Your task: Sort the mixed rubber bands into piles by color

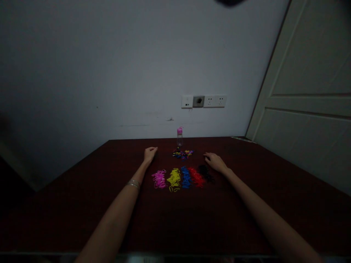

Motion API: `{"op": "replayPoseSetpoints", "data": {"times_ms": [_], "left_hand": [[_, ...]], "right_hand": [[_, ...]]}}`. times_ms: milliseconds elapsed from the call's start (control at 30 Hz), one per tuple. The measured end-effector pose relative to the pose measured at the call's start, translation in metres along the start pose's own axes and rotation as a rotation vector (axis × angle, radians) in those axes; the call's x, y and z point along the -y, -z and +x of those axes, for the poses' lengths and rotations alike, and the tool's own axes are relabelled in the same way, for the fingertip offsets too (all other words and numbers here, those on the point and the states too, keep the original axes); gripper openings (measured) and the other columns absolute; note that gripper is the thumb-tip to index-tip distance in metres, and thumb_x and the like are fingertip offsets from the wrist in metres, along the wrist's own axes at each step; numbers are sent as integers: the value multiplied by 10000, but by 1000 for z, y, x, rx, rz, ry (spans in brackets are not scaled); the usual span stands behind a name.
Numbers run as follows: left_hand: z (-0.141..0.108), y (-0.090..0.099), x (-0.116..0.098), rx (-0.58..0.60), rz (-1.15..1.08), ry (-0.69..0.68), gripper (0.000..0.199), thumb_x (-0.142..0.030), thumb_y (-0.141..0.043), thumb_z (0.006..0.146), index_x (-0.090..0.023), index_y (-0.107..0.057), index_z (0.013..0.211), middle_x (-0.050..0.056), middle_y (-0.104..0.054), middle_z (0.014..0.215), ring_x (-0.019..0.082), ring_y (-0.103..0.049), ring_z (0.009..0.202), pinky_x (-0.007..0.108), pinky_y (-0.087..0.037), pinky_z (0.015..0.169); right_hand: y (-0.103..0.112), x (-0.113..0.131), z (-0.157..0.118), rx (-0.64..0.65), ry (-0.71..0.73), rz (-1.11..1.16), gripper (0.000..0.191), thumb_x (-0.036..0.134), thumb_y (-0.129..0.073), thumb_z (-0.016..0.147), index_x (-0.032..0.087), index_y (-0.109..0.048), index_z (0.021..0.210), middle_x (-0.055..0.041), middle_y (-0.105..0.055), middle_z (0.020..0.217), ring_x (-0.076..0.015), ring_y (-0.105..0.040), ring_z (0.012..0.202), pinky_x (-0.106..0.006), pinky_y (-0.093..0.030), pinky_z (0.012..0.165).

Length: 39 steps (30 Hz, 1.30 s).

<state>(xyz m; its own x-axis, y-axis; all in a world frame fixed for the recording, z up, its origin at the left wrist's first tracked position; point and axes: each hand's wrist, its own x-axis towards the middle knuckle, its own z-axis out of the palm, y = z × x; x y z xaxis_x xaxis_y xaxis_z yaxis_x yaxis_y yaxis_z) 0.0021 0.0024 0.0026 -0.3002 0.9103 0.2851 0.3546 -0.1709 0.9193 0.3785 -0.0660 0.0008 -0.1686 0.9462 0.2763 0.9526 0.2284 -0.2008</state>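
My left hand (150, 154) rests on the table, its fingers curled in, with nothing seen in them. On the other side, my right hand (215, 162) lies palm down with fingers stretched out and holds nothing. Between and below the hands are separate piles of small rubber bands: pink (159, 179), yellow (174, 177), blue (186, 177), red (196, 177) and black (204, 171). The black pile is nearest my right hand, the pink one nearest my left. A mixed-colour heap of bands (182, 154) lies farther back, in front of a clear bottle with a pink cap (179, 137).
The dark red-brown table (170, 223) meets a pale wall (123, 73) at the back. Sockets and switches (210, 101) are set in the wall above the bottle. A panelled door (307, 95) stands at the right. The light is dim.
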Motion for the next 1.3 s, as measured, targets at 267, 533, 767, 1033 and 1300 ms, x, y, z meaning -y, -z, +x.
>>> {"op": "replayPoseSetpoints", "data": {"times_ms": [267,533,767,1033,1300], "left_hand": [[-5,3,-1,8,17,-13,327,-407,-583,715,-101,-689,751,15,-589,561,115,-498,550,198,-331,502],[-8,2,0,34,1,-57,293,-362,-555,725,-98,-682,731,9,-573,553,105,-474,534,202,-321,505],[-11,0,-3,26,-127,-46,293,-393,-623,664,-104,-669,652,-25,-483,450,89,-397,457,211,-280,470],[-9,2,-1,-24,-201,-60,383,-494,-643,656,-113,-654,619,-40,-423,414,73,-351,415,210,-232,439],[-9,3,-1,-11,-242,-34,458,-571,-634,631,-112,-641,641,-52,-390,407,67,-317,390,214,-204,418]], "right_hand": [[14,55,5,-5,199,-31,337,235,-477,843,235,-620,1148,-101,-418,1391,-293,-272,1316,-465,-335,1000],[10,92,25,85,386,-27,266,195,-551,801,252,-696,1017,-87,-478,1324,-285,-320,1275,-429,-321,1011],[5,93,37,128,431,-76,225,193,-557,803,214,-705,972,-109,-545,1211,-257,-426,1172,-361,-366,959],[12,98,39,119,508,-182,157,210,-542,828,170,-683,884,-118,-585,1079,-232,-488,1045,-305,-407,853],[10,93,38,60,526,-155,187,180,-494,847,140,-673,880,-124,-594,1067,-209,-504,1024,-291,-400,883]]}}
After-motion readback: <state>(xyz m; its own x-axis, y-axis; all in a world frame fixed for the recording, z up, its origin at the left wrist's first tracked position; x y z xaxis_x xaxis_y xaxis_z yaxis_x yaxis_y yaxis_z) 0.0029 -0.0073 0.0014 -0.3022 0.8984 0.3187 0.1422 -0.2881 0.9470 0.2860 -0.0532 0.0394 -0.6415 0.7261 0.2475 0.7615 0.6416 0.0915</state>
